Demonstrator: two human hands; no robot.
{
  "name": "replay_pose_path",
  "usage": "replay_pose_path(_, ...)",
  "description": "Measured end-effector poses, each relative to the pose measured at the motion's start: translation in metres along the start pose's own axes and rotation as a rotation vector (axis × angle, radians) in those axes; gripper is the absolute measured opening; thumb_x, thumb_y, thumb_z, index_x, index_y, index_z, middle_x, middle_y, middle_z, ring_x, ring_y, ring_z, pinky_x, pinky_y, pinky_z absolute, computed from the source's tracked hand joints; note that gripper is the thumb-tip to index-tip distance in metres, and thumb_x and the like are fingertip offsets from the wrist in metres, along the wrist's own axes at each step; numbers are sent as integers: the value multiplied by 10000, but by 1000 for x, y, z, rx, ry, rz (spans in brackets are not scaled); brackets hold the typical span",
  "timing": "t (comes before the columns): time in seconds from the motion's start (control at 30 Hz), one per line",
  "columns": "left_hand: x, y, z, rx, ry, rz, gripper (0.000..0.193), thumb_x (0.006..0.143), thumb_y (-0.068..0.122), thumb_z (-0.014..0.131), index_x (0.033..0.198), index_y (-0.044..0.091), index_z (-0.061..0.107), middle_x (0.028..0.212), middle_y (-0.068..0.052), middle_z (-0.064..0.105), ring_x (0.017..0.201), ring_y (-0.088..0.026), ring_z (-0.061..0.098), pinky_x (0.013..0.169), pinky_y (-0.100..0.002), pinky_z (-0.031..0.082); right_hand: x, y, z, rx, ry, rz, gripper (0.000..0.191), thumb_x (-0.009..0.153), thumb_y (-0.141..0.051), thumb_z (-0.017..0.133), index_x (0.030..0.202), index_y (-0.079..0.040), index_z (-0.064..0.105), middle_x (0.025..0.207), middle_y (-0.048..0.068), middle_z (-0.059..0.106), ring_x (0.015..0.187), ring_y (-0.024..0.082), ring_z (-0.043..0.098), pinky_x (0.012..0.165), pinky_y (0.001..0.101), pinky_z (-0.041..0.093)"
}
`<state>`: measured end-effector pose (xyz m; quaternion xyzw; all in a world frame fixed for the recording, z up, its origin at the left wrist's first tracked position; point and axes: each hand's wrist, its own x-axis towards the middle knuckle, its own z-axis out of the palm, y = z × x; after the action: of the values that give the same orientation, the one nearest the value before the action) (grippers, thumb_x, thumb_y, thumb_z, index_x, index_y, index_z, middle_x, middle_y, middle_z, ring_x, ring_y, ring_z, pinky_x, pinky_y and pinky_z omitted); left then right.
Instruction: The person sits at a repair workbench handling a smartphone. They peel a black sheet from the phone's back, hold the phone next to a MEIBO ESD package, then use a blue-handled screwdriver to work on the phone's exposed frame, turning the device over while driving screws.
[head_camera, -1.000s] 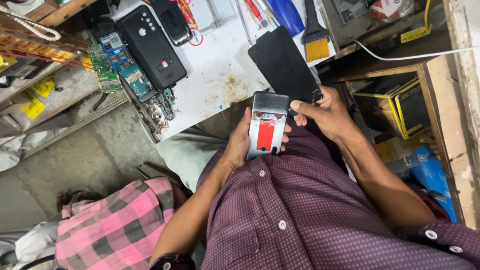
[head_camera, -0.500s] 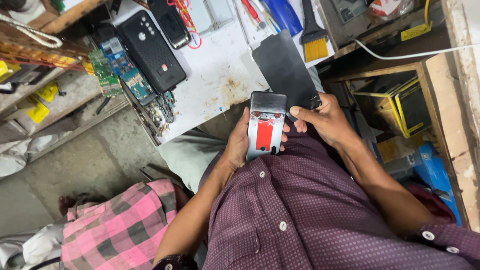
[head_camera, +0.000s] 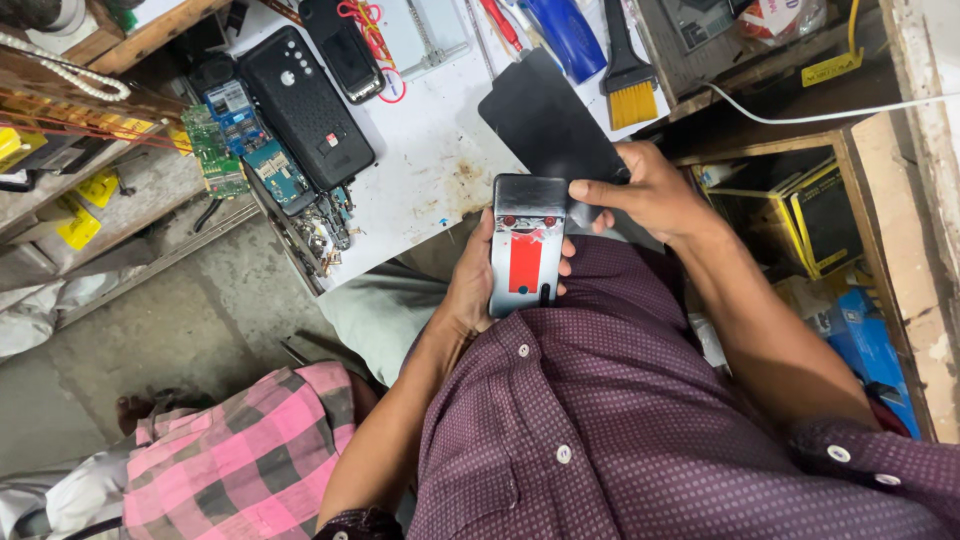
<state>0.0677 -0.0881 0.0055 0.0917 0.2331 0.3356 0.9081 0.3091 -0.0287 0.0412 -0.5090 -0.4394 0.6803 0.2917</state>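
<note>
Opened phone held over the lap, below the counter (head_camera: 430, 170)

The left hand (head_camera: 470, 290) cradles the phone (head_camera: 527, 245), long axis 12-to-6, red label facing up; right hand (head_camera: 650, 190) fingers pinch its 12 o'clock end beside a black panel (head_camera: 545, 120).

Soft, even light falls from above on the white counter (head_camera: 430, 170), which is the brightest patch in view. The bare floor (head_camera: 150, 340) under its near edge sits greyer and dimmer, and the shelves (head_camera: 790, 200) past its right edge sink into shadow. A faint sheen shows on the dark panel (head_camera: 550, 125) at the counter's near right corner. Focus is crisp in the middle; the straight edges bow at the frame's corners, and nothing smears.
</note>
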Motion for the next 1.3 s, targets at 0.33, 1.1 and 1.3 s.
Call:
replay_pose_path(0.33,-3,-10,-6,-35,2,18,820,1074,661,249,1417,-28,532,1200,-247,678,1018,-331,699,874,-499,600,-5,4,2,-139,-57,-21,192,931,-152,758,1021,13,719,824,26,694,648,93,628,534,250,540)
replay_pose_path(1.1,-3,-9,-14,-122,23,53,855,1071,685,233,1402,-38,548,1205,-258,673,1034,-343,702,893,-493,605,-25,27,28,234,176,-163,154,1027,-145,701,1024,-5,639,827,54,673,654,109,618,572,258,506)
replay_pose_path(1.3,-1,1,-6,-104,67,152,889,1032,734,210,1411,-9,519,1194,-258,682,993,-349,713,846,-492,610,0,5,36,119,279,-229,170,1016,-131,710,1102,0,645,945,43,697,709,108,664,616,254,550)
